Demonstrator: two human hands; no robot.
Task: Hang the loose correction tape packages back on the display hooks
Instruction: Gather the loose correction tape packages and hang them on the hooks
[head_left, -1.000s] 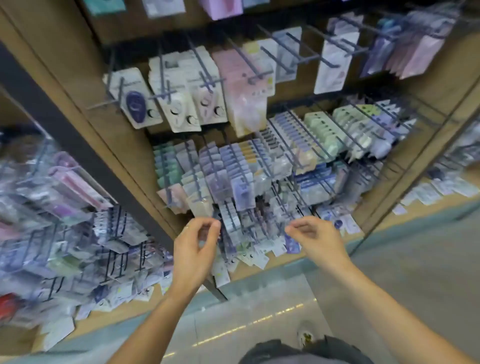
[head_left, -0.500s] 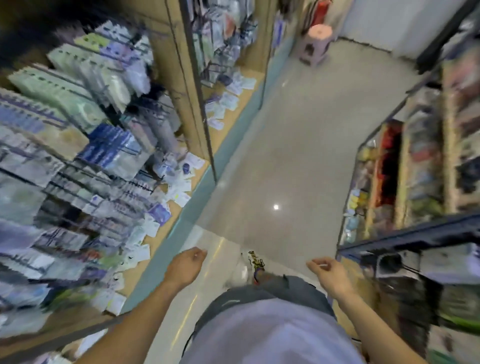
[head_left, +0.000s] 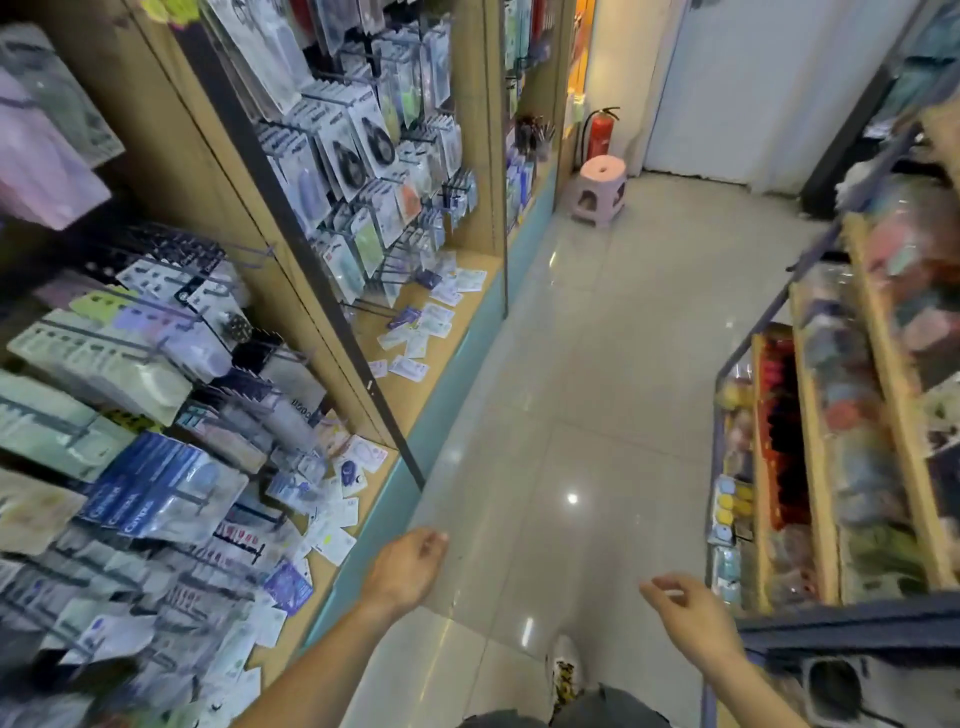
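Nearest to me, my left hand hangs over the floor just off the teal edge of the wooden ledge, fingers loosely curled with nothing in them. My right hand is out on the far side of the aisle from that ledge, fingers also loosely bent and empty (the fingertips are a little blurred).

On the ledge close to my left hand lie loose correction tape packages, scattered flat and overlapping beneath the crowded display hooks. Farther along the same ledge, past the dark upright post, more loose packages lie spread out under another panel of hung cards.

Beyond the ledge's far end stands a pink stool, with a red fire extinguisher just behind it against the wall.
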